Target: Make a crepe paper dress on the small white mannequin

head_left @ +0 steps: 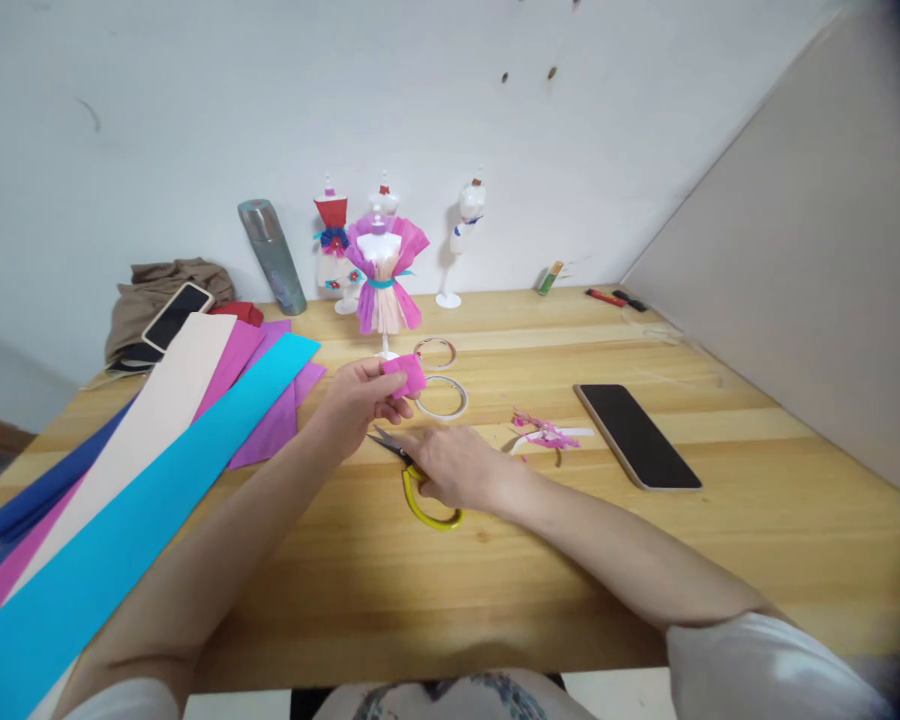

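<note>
My left hand [356, 400] pinches a small pink piece of crepe paper [405, 376] between thumb and fingers, above the table's middle. Just below it, my right hand [450, 465] has its fingers curled over the scissors [433, 516], which have yellow handles and dark blades. The blades point left, towards my left wrist; part of the handles is hidden under the fingers. Behind the paper stands a mini mannequin [381, 285] in a purple, pink and cream paper dress with a blue waistband. Two tape rolls, one white [444, 398] and one reddish [435, 352], lie beside the paper.
Long paper strips, blue [157, 495] and cream [131, 440] among them, cover the left side. Pink scraps [547, 432] and a phone [637, 436] lie right. A flask [274, 257], more mannequins [469, 215], and a glue stick [550, 278] stand near the wall.
</note>
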A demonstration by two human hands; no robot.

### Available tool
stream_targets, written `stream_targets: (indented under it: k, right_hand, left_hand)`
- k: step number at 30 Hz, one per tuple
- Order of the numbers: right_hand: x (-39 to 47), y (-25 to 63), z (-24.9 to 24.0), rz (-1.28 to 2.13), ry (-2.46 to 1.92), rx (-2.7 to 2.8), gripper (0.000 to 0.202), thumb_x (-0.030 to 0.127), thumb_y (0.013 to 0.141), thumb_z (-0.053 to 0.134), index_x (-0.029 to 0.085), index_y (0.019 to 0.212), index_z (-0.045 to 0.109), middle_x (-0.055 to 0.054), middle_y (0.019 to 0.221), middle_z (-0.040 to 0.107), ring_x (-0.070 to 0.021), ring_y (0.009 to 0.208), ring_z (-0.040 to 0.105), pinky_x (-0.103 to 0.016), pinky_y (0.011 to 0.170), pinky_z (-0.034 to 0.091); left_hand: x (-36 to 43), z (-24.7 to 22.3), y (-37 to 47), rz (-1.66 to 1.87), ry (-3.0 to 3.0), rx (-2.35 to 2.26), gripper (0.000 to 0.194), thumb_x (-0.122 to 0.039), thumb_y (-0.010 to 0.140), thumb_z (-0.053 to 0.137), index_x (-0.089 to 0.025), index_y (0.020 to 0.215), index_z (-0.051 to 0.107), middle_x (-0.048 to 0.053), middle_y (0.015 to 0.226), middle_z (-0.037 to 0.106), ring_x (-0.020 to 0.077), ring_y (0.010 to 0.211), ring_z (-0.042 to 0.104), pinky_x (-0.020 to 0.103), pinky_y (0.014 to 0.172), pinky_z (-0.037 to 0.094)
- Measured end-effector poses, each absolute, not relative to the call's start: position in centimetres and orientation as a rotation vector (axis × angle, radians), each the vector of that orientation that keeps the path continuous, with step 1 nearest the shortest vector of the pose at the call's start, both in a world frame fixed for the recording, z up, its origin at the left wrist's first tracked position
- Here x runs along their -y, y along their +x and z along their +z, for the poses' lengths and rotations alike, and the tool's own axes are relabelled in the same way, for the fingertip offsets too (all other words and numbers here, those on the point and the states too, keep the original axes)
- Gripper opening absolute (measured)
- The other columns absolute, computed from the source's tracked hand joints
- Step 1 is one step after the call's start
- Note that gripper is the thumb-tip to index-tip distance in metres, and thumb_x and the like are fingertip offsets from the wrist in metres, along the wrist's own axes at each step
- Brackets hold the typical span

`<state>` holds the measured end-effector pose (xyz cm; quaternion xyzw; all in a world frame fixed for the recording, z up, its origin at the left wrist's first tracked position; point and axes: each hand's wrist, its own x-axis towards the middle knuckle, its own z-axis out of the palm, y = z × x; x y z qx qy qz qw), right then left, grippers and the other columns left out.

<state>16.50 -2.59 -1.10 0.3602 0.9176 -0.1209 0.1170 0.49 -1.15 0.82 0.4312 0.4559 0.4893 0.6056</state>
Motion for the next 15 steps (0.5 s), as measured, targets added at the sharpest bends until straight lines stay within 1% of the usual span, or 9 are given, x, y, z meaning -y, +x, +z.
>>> stream_targets:
  k: [1,3,5,7,8,10,12,13,15]
  right_hand:
    - [2.5,16.6,-1.1,-0.392,1.028,-2.707,0.052,0.015,0.083,0.063,0.014,0.135,0.059,-0.016,0.115,0.075,-0.0302,0.099,0.072,-0.033,0.07,0.045]
    - [2.3,16.7,-1.3,-0.473,0.994,-2.755,0.043,0.013,0.083,0.06,0.014,0.125,0.063,-0.015,0.107,0.076,-0.0278,0.092,0.071,-0.032,0.066,0.042]
    - [2.0,16.7,-1.5,-0.58,1.026,-2.791,0.026,0.017,0.083,0.059,0.015,0.108,0.067,-0.012,0.096,0.075,-0.0249,0.082,0.068,-0.031,0.062,0.039]
    - [1.5,16.6,-1.9,-0.744,1.094,-2.825,0.011,0.02,0.083,0.06,0.017,0.092,0.065,-0.008,0.084,0.071,-0.0202,0.072,0.063,-0.029,0.059,0.036]
    - [1.1,16.6,-2.2,-0.87,1.121,-2.838,0.007,0.02,0.082,0.06,0.017,0.088,0.063,-0.006,0.08,0.069,-0.0178,0.068,0.06,-0.028,0.058,0.036]
    - [0.4,16.6,-2.9,-1.284,1.113,-2.795,0.006,0.019,0.081,0.062,0.018,0.087,0.061,-0.001,0.075,0.065,-0.0136,0.064,0.056,-0.025,0.057,0.037]
    - [-0.2,16.6,-3.7,-1.868,1.04,-2.527,0.015,0.021,0.079,0.065,0.019,0.093,0.059,0.002,0.074,0.065,-0.0107,0.06,0.056,-0.021,0.054,0.04]
    - [-0.4,16.6,-4.1,-2.132,1.006,-2.327,0.02,0.025,0.08,0.067,0.019,0.098,0.059,0.002,0.075,0.066,-0.0096,0.056,0.056,-0.02,0.051,0.041]
    - [-0.6,16.4,-4.7,-2.52,0.943,-2.006,0.034,0.035,0.079,0.074,0.02,0.104,0.059,0.002,0.075,0.067,-0.0083,0.049,0.054,-0.019,0.044,0.039]
  left_hand:
    - [1.4,0.7,0.4,1.14,0.975,-1.049,0.026,-0.031,0.059,0.084,-0.012,0.071,0.072,0.003,0.066,0.07,0.0095,0.048,0.062,0.018,0.044,0.047]
    - [1.8,0.7,0.1,1.158,0.938,-1.039,0.026,-0.032,0.059,0.084,-0.012,0.07,0.071,0.003,0.065,0.07,0.0089,0.047,0.062,0.017,0.043,0.046]
    - [2.3,1.0,-0.2,1.195,0.904,-1.023,0.026,-0.032,0.06,0.085,-0.012,0.068,0.069,0.002,0.062,0.068,0.0081,0.047,0.061,0.016,0.043,0.045]
    - [2.8,1.6,-0.5,1.257,0.876,-1.003,0.027,-0.032,0.06,0.085,-0.013,0.068,0.068,0.001,0.061,0.067,0.0076,0.046,0.06,0.015,0.043,0.045]
    - [3.1,1.9,-0.6,1.294,0.866,-0.996,0.027,-0.032,0.061,0.086,-0.014,0.068,0.067,0.0,0.062,0.067,0.0076,0.046,0.06,0.015,0.043,0.045]
    - [3.7,2.4,-0.8,1.356,0.871,-0.996,0.027,-0.033,0.062,0.085,-0.015,0.067,0.065,0.0,0.063,0.068,0.0077,0.047,0.06,0.016,0.044,0.046]
    - [4.2,2.7,-1.0,1.372,0.913,-1.014,0.028,-0.035,0.064,0.085,-0.016,0.068,0.065,0.0,0.064,0.069,0.0084,0.047,0.06,0.017,0.044,0.046]
    - [4.5,2.7,-1.1,1.364,0.94,-1.026,0.028,-0.036,0.064,0.085,-0.016,0.068,0.066,0.001,0.064,0.068,0.0088,0.047,0.06,0.018,0.044,0.046]
    - [4.7,2.9,-1.3,1.335,0.984,-1.05,0.028,-0.037,0.064,0.084,-0.015,0.07,0.068,0.001,0.062,0.068,0.0097,0.047,0.06,0.019,0.044,0.046]
